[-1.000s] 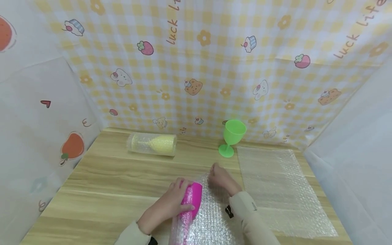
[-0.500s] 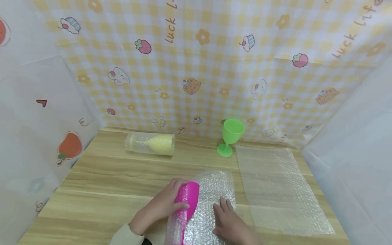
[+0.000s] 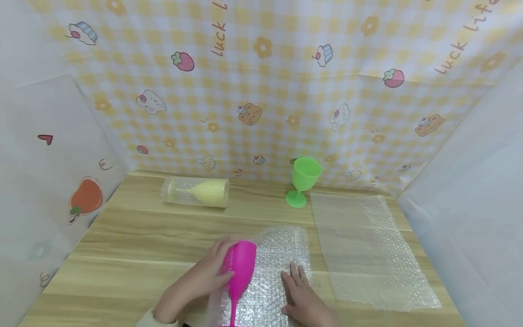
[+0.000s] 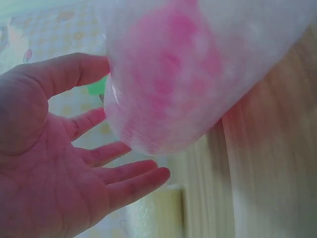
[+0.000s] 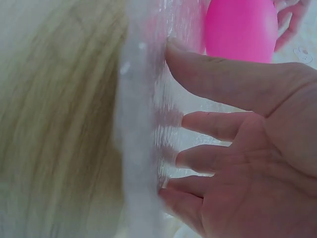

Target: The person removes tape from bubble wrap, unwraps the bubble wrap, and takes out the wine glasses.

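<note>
A pink plastic goblet lies on a sheet of bubble wrap, its bowl pointing away and its stem toward the front. My left hand holds the bowl from the left, thumb at its side and fingers near the rim. The left wrist view shows the goblet through a layer of wrap, with my thumb and fingertips touching that layer. My right hand rests on the right part of the sheet, fingers spread; in the right wrist view its fingertips press the wrap.
A green goblet stands upright at the back. Left of it, a yellow goblet rolled in bubble wrap lies on its side. Another bubble wrap sheet is spread flat on the right of the wooden table. A checked cloth hangs behind.
My right hand has come down from the sheet's far edge and now lies spread on it. The pink goblet has shifted left under my left hand, and more of its bowl and stem shows.
</note>
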The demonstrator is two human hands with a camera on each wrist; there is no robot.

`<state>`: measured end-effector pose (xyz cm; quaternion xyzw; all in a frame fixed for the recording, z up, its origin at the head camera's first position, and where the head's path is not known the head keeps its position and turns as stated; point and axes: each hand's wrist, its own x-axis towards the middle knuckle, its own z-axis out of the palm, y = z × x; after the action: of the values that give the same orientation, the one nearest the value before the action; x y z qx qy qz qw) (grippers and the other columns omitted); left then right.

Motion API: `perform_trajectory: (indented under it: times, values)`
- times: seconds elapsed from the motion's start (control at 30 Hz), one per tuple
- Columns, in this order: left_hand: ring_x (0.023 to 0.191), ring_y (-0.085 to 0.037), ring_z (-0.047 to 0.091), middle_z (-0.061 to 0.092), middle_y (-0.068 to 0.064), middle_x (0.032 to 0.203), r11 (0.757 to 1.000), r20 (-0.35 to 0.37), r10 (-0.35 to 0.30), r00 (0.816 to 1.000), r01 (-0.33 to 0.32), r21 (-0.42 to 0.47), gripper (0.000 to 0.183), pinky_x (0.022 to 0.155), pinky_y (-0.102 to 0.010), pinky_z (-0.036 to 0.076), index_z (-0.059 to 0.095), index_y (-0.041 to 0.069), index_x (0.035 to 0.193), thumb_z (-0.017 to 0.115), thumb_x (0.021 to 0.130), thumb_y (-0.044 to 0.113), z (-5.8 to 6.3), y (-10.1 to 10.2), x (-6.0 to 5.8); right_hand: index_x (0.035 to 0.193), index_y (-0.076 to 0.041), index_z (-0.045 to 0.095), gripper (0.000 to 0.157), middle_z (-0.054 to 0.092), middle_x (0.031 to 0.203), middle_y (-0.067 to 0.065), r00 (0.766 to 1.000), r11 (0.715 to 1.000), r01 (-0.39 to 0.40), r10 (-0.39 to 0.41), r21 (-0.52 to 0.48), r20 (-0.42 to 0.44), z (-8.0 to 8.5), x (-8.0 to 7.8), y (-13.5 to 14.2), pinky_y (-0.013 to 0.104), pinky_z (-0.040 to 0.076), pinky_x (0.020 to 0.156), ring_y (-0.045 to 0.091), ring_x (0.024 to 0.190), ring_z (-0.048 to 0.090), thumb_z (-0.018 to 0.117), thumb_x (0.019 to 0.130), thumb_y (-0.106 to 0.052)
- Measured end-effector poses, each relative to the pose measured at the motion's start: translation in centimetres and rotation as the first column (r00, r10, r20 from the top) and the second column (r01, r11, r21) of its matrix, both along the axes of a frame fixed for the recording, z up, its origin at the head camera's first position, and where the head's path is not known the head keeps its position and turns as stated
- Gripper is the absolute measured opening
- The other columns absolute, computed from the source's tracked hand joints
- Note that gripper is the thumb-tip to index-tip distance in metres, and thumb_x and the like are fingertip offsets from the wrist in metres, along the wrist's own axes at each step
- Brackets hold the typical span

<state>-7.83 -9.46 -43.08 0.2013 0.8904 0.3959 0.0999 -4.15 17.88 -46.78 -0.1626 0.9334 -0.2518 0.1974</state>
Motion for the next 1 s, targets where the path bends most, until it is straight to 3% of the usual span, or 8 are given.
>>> perform_trajectory:
  times: [0.13,0.23,0.3,0.43,0.5,0.67,0.77,1.0]
  values:
    - [0.125,-0.04,0.039,0.021,-0.013,0.148,0.995,-0.059,0.082,0.995,-0.085,-0.048,0.067,0.089,-0.053,0.046,0.033,0.014,0.138,0.06,0.078,0.002,-0.2,-0.6,0.8,0.138,0.002,0.029,0.079,0.006,0.147,0.031,1.0,1.0,-0.002,0.002,-0.017,0.007,0.0,0.0,0.0,0.065,0.023,0.099,0.051,0.133,0.003,0.068,0.075,-0.025]
    - [0.125,-0.035,0.039,0.029,-0.01,0.144,0.982,-0.204,0.134,0.97,-0.157,-0.101,0.062,0.09,-0.05,0.047,0.045,0.012,0.128,0.061,0.07,-0.006,-0.7,-0.9,1.1,0.138,0.002,0.029,0.079,0.006,0.146,0.031,1.0,1.0,-0.01,0.01,-0.026,0.0,0.0,-0.1,0.0,0.066,0.024,0.098,0.052,0.132,0.004,0.069,0.075,-0.025]
    - [0.12,-0.03,0.043,0.042,-0.008,0.135,0.968,-0.35,0.146,0.925,-0.206,-0.141,0.054,0.089,-0.046,0.049,0.053,0.013,0.115,0.063,0.066,-0.007,-1.0,-1.2,1.3,0.138,0.002,0.029,0.079,0.006,0.147,0.031,1.0,1.0,-0.01,0.01,-0.024,-0.003,0.0,0.0,0.0,0.066,0.023,0.098,0.052,0.132,0.004,0.069,0.075,-0.025]
    - [0.099,-0.018,0.05,0.058,-0.001,0.103,0.935,-0.587,0.09,0.805,-0.271,-0.228,0.031,0.082,-0.034,0.049,0.057,0.018,0.082,0.072,0.062,0.0,-1.3,-1.5,1.7,0.138,0.001,0.03,0.079,0.008,0.147,0.03,1.0,1.0,-0.004,0.004,-0.013,-0.004,-0.1,0.0,0.1,0.065,0.022,0.1,0.051,0.133,0.004,0.069,0.075,-0.026]
    - [0.091,-0.015,0.053,0.062,0.001,0.095,0.918,-0.613,0.063,0.788,-0.287,-0.275,0.023,0.079,-0.032,0.048,0.06,0.015,0.08,0.074,0.065,0.006,-1.3,-1.7,2.2,0.138,0.001,0.03,0.079,0.007,0.147,0.03,1.0,1.0,-0.001,0.0,-0.019,0.0,-0.1,0.0,0.1,0.065,0.021,0.1,0.051,0.133,0.004,0.069,0.075,-0.025]
    - [0.101,-0.025,0.059,0.056,-0.01,0.126,0.89,-0.467,0.122,0.876,-0.305,-0.338,0.041,0.089,-0.041,0.049,0.059,0.004,0.116,0.068,0.075,0.005,-1.2,-1.7,3.0,0.139,0.001,0.03,0.078,0.006,0.148,0.029,1.0,1.0,0.012,-0.012,-0.021,0.01,0.0,0.1,0.1,0.065,0.022,0.1,0.05,0.133,0.003,0.068,0.076,-0.025]
    - [0.093,-0.028,0.062,0.053,-0.016,0.128,0.886,-0.341,0.186,0.922,-0.307,-0.347,0.054,0.08,-0.041,0.053,0.047,0.0,0.129,0.064,0.077,0.001,-1.7,-1.8,2.9,0.139,0.001,0.029,0.078,0.006,0.148,0.029,1.0,1.0,0.01,-0.01,-0.019,0.015,0.0,0.0,0.1,0.065,0.022,0.1,0.05,0.133,0.003,0.068,0.076,-0.025]
    - [0.077,-0.026,0.063,0.064,-0.017,0.094,0.904,-0.153,0.238,0.959,-0.277,-0.325,0.052,0.066,-0.036,0.055,0.041,-0.007,0.129,0.059,0.083,0.009,-3.3,-2.7,0.9,0.138,0.002,0.029,0.077,0.006,0.147,0.03,1.0,0.999,0.025,-0.025,-0.034,0.019,-0.2,0.2,0.0,0.066,0.022,0.099,0.051,0.133,0.005,0.068,0.076,-0.023]
